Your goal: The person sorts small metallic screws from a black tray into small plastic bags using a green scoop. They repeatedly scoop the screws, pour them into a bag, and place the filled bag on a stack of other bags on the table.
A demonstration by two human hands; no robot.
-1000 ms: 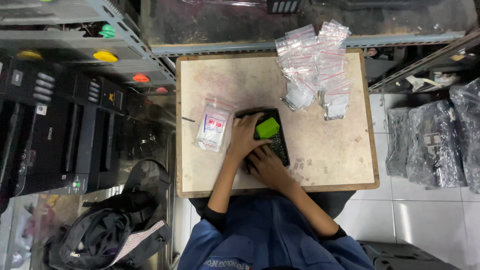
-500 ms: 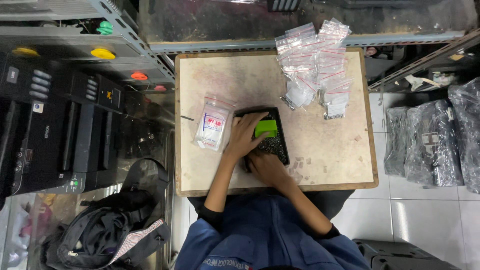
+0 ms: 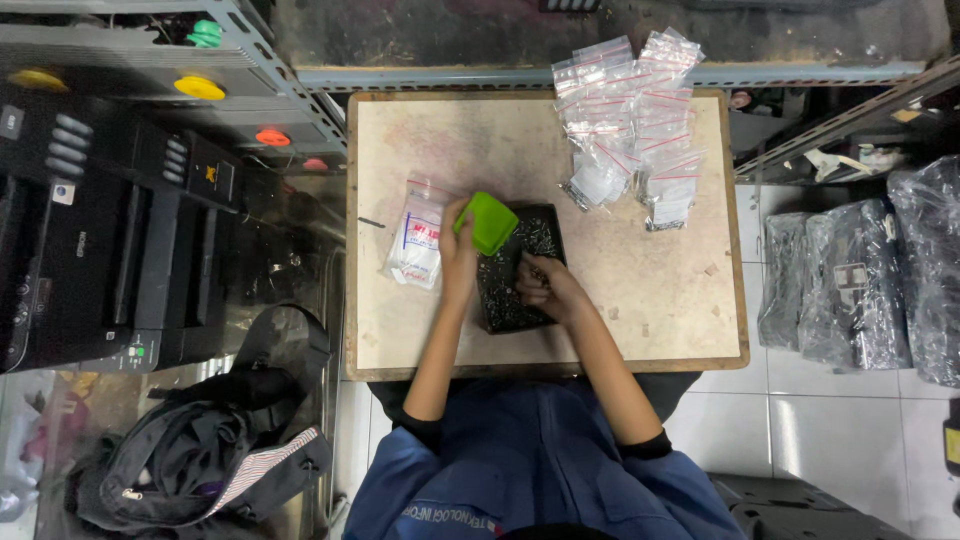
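L hand (image 3: 458, 243) clamped on green scoop (image 3: 489, 222), held tilted over black tray (image 3: 497, 311) w/ small screws. R hand (image 3: 545, 288) just right of scoop, fingers pinched together in tray; can't tell on what.

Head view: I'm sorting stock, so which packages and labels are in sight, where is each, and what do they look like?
Labelled bag: flat on the table, just left of the left hand; clear plastic, white label with red and blue print.
Pile of small bags: far right of the table top; clear zip bags with red seal lines.
Wrapped bundles: on the floor at right; dark, in clear plastic.
Printer label: left, small white sticker on black casing.
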